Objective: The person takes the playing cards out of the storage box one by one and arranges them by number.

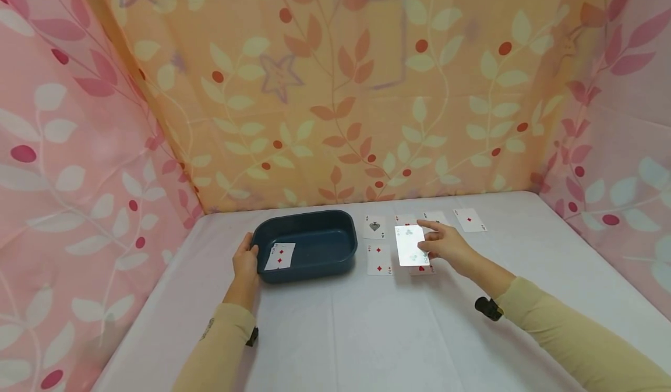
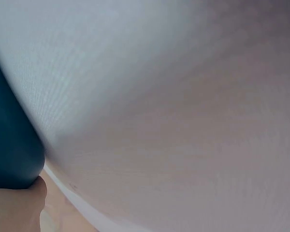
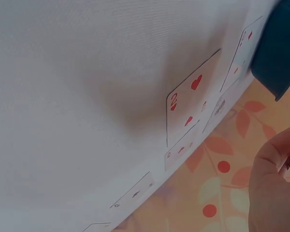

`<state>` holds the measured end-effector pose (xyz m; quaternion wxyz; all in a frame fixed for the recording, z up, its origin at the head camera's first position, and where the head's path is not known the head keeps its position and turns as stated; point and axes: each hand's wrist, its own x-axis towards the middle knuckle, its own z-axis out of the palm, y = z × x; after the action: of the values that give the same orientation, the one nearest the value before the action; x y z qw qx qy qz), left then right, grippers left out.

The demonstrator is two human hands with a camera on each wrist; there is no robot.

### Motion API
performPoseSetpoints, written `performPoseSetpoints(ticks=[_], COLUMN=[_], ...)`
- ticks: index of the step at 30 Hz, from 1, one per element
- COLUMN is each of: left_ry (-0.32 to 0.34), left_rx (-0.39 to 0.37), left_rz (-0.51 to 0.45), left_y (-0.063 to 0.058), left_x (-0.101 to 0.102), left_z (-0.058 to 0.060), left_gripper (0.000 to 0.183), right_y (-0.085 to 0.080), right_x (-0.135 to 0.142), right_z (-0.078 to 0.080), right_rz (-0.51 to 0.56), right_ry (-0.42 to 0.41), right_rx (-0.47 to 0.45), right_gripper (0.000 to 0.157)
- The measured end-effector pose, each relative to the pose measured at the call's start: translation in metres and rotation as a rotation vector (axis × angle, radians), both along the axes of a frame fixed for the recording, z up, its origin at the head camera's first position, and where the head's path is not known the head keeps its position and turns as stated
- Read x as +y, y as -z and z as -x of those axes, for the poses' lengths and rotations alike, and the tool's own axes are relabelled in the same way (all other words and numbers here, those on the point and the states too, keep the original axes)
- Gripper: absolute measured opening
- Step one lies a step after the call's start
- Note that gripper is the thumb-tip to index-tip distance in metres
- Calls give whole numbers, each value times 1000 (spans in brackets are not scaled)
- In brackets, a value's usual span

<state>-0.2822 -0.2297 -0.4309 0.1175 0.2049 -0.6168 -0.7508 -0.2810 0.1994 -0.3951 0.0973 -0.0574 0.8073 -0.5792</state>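
Note:
My left hand (image 1: 245, 265) grips the left end of a dark blue rectangular plastic tub (image 1: 314, 271), thumb at its rim. Inside the tub lies a three of diamonds (image 1: 281, 256). Between thumb and fingers, my right hand (image 1: 445, 246) pinches a playing card (image 1: 411, 246), bright with glare, showing two faint club marks. That card is held over the two of hearts (image 3: 193, 92), hiding most of it in the head view. Left of it lies the two of diamonds (image 1: 379, 258). Behind them runs a row of aces: spades (image 1: 374, 227), hearts (image 1: 405, 220), a partly covered black one (image 1: 432, 216) and diamonds (image 1: 469, 220).
A white cloth (image 1: 335, 334) covers the table. An orange leaf-patterned curtain (image 1: 325, 89) stands at the back edge, with pink patterned curtains (image 1: 63, 176) at both sides. The tub stands just left of the cards.

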Motion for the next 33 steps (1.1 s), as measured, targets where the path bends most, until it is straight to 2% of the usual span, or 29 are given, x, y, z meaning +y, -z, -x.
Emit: performPoseSetpoints(ticks=[11, 24, 33], left_ry=[4, 0, -1], left_rx=[-3, -2, 2], left_rz=[19, -7, -3], left_y=[0, 2, 1], left_x=[0, -1, -1], left_z=[-1, -1, 0], left_gripper=[51, 52, 52], right_y=[3, 8, 14], right_x=[18, 34, 49], right_z=[-3, -5, -7], right_rz=[9, 2, -71], right_ry=[28, 68, 83], right_rx=[2, -12, -23], right_gripper=[68, 70, 72])
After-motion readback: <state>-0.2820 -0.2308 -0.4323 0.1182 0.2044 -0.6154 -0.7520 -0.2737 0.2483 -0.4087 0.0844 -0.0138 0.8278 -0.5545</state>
